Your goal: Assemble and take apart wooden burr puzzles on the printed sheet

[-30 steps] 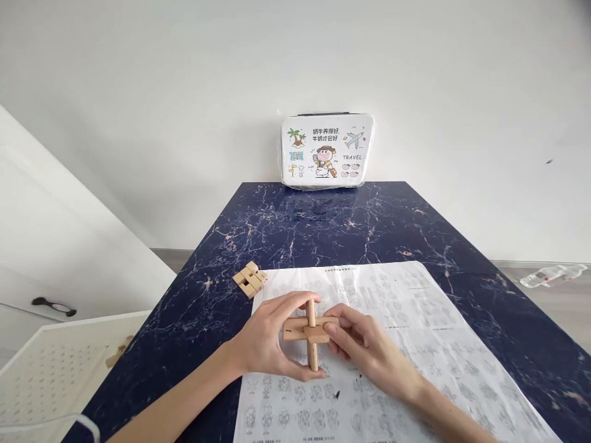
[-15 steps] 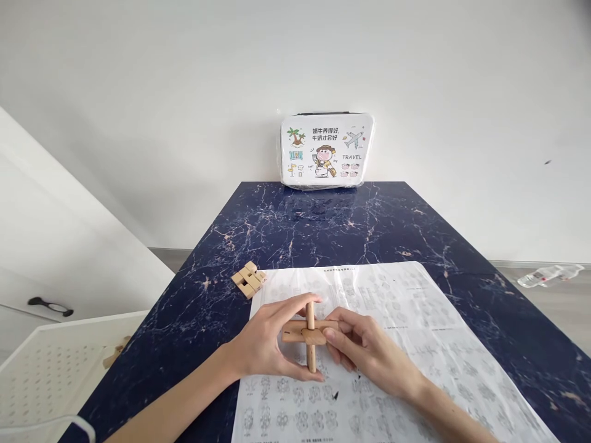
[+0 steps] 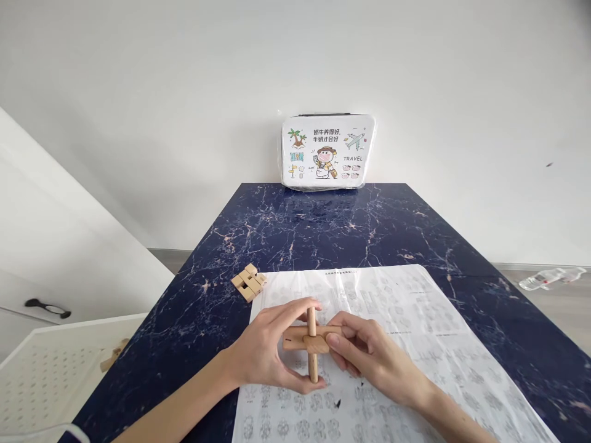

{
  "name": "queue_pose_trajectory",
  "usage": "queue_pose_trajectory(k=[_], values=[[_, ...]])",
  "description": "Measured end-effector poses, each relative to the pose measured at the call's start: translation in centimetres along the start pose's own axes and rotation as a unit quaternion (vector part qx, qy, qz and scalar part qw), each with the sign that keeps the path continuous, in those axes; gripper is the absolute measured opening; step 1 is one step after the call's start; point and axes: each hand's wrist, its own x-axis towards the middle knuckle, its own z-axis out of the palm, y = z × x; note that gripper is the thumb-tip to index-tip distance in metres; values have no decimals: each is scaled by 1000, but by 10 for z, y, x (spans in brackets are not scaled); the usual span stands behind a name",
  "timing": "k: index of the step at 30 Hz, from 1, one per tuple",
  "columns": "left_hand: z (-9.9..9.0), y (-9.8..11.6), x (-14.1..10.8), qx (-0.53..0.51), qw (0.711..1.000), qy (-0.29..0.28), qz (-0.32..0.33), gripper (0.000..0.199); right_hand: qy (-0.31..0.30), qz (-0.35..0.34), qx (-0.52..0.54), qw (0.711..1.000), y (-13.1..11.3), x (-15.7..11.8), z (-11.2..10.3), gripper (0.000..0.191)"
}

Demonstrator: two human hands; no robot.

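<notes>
Both hands and the wood between them are sitting slightly lower in view than half a second ago, but the paper is also appearing lower, so the view itself seems to be shifting. Between thumb and fingers, the left hand point(image 3: 261, 349) is holding a round stick point(image 3: 313, 369) end to end in a wide grip, the fingers pressing at its upper end and the thumb at its lower end. Pinching narrowly, the right hand point(image 3: 372, 355) is gripping the right side of a flat bar point(image 3: 293, 339), its thumb touching the edge of a small block point(image 3: 316, 344). Stick and bar are forming a cross, with the block lying over their crossing; whether the stick is running through the block or behind it, I cannot tell. All three pieces are showing over the printed paper point(image 3: 415, 344), near the front of the dark blue table point(image 3: 314, 234). Beyond the left hand, a cluster of wooden blocks point(image 3: 249, 283) is resting by the paper's far left corner. Farther back, a white case point(image 3: 327, 166) is standing against the wall point(image 3: 184, 92).
</notes>
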Motion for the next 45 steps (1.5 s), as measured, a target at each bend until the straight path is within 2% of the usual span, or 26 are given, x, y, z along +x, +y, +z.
queue_pose_trajectory(k=[6,12,16,19,22,27,39,45], values=[[-2,1,1,-11,1000,-3,-7,95,-11,2,37,999,0,3,0,40],[1,-5,-2,-30,999,-12,-21,104,-15,3,74,997,1,4,2,43],[2,-6,-1,-36,996,-13,-77,101,2,15,84,996,3,5,3,44],[0,-3,2,-43,991,-34,-125,94,20,17,76,997,4,6,4,44],[-2,1,5,-49,987,-51,-146,87,34,18,60,997,5,7,5,42],[-3,3,6,-12,988,-49,-149,86,45,19,60,997,7,7,5,40],[-2,2,3,5,989,-44,-139,91,51,13,74,996,8,7,6,39],[1,-1,1,25,991,-38,-128,91,73,7,77,994,7,8,8,43]])
